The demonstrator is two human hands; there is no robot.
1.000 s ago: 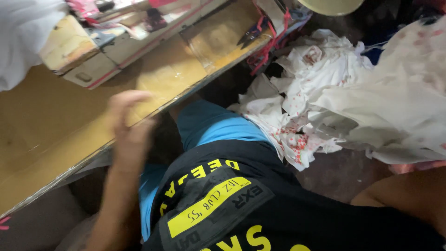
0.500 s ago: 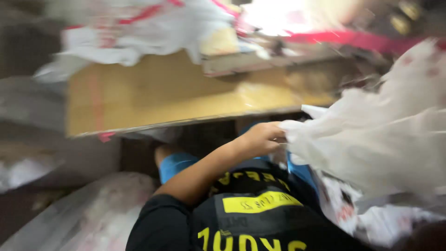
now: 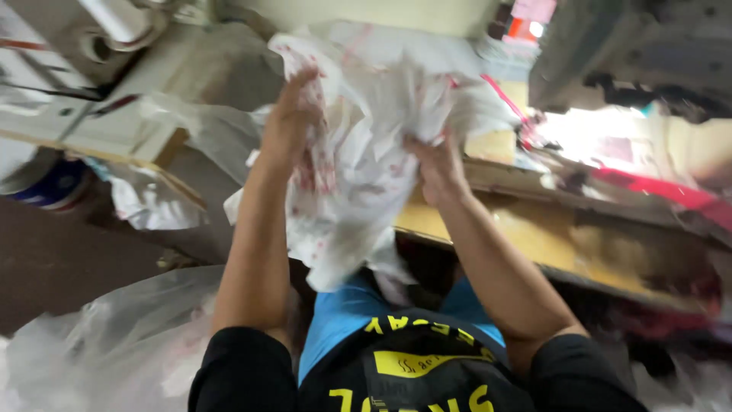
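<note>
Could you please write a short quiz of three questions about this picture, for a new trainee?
1. True or false: both hands grip the white cloth with red print.
2. Which hand is raised higher in the picture? A) left hand B) right hand
3. Fill in: the cloth is held up in front of the yellow-brown ____.

Key:
1. True: each hand clutches a bunched part of it.
2. A: the left hand is nearer the top edge.
3. Worktable: its edge runs behind the right forearm. A clear plastic bag lies at lower left.
</note>
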